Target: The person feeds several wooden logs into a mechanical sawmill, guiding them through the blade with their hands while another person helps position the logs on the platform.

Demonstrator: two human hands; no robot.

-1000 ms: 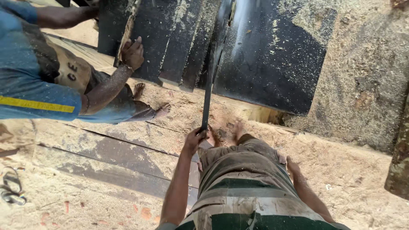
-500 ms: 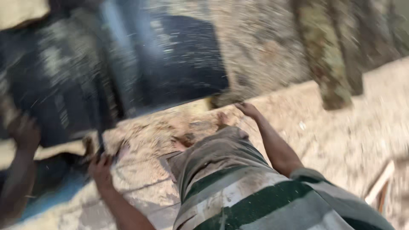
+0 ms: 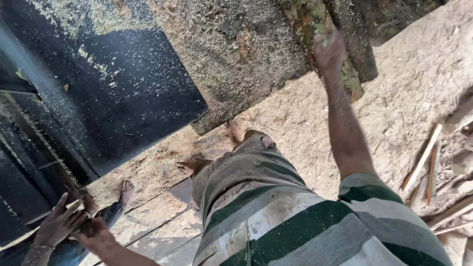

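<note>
Right hand (image 3: 329,53) up with fingers spread on one of two mossy logs (image 3: 320,29) leaning over the sawdust floor (image 3: 394,98), left hand (image 3: 96,235) low and curled beside one other person's open hand (image 3: 58,225) on a dark plank (image 3: 34,197).

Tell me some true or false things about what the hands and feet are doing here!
1. The right hand reaches up to a mossy log. True.
2. The person wears shoes. False: the bare feet stand on sawdust.
3. The left hand is low by a dark plank's end, next to another person's hand. True.
4. The shirt is plain red. False: it has green, grey and white stripes.
</note>
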